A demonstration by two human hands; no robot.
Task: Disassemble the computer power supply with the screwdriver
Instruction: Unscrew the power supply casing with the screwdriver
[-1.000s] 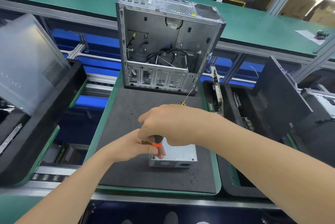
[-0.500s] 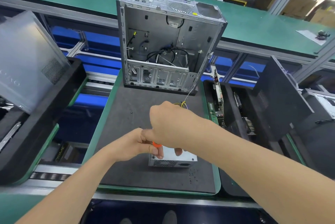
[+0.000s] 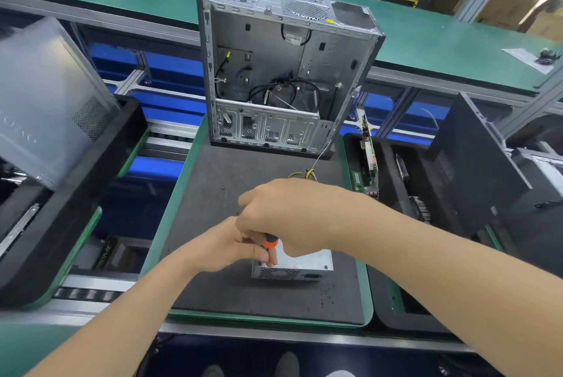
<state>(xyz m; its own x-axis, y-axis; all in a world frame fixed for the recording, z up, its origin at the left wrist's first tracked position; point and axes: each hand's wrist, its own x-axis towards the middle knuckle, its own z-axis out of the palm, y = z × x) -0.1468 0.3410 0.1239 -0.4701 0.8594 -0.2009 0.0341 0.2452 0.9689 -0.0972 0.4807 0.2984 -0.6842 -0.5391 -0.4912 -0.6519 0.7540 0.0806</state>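
Steel-cased supply (image 3: pixel 300 264) looks stiff and heavy; I'd hold its flat sides. My right hand (image 3: pixel 292 212) grips the screwdriver (image 3: pixel 270 244), my left hand (image 3: pixel 225 247) pinches its shaft

One power supply (image 3: pixel 300 265) and one screwdriver (image 3: pixel 270 244) are counted. Two hands are seen: left hand (image 3: pixel 225 247), right hand (image 3: pixel 292 212). One open computer case (image 3: pixel 274 71) is counted, and two loose panels: silver panel (image 3: pixel 45 102), black panel (image 3: pixel 469 169). Small specks (image 3: pixel 323 296), possibly screws, are too fine to be numbered.

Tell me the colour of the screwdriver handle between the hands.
Orange; the screwdriver handle shows best in the head view.
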